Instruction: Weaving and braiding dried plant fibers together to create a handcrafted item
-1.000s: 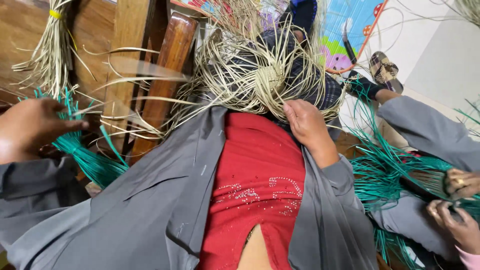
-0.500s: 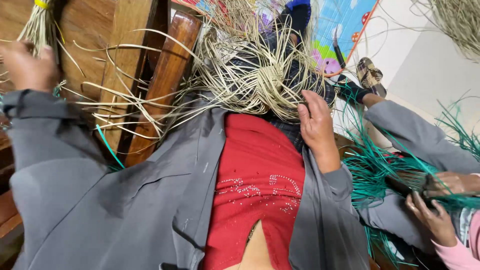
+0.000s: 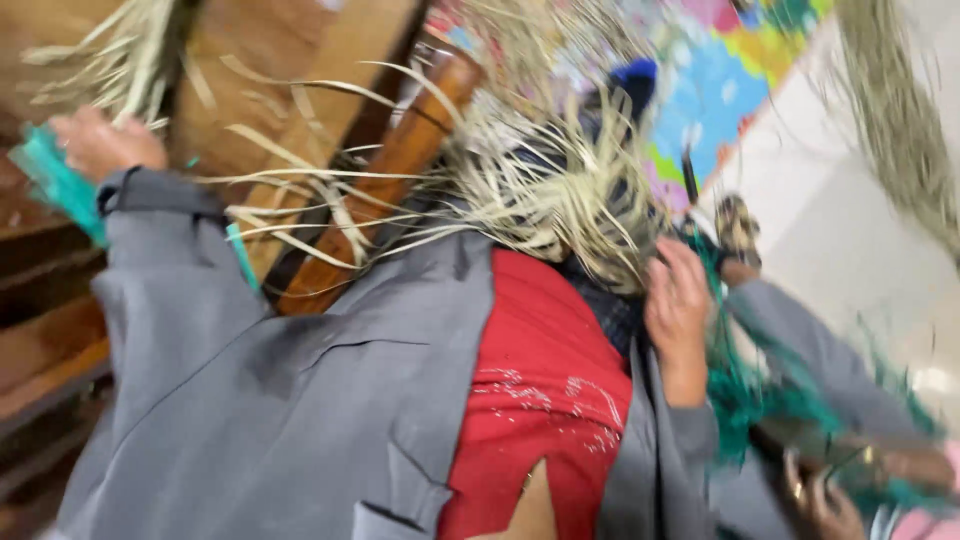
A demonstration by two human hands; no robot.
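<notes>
Nearest: grey jacket (image 3: 300, 400) hanging open over a red top (image 3: 540, 400). Right hand (image 3: 678, 300) laid flat, fingers loosely spread, against the lower edge of the pale straw weave (image 3: 560, 200) resting on the lap — pressing, not pinching. Beside it, to the right, loose green strands (image 3: 760, 390) and another person's hand (image 3: 830, 500) at the bottom corner, blurred. Further out on the left, left hand (image 3: 100, 145) raised, fingers curled around a tuft of green strands (image 3: 55, 180), just below a pale straw bundle (image 3: 130, 50) against the wooden furniture (image 3: 400, 170). Probably best done with 1 hand pinning the weave steady while the other draws strands clear — slow and straight, avoiding snags on the stiff loose ends. Much motion blur; finer finger detail not readable.
</notes>
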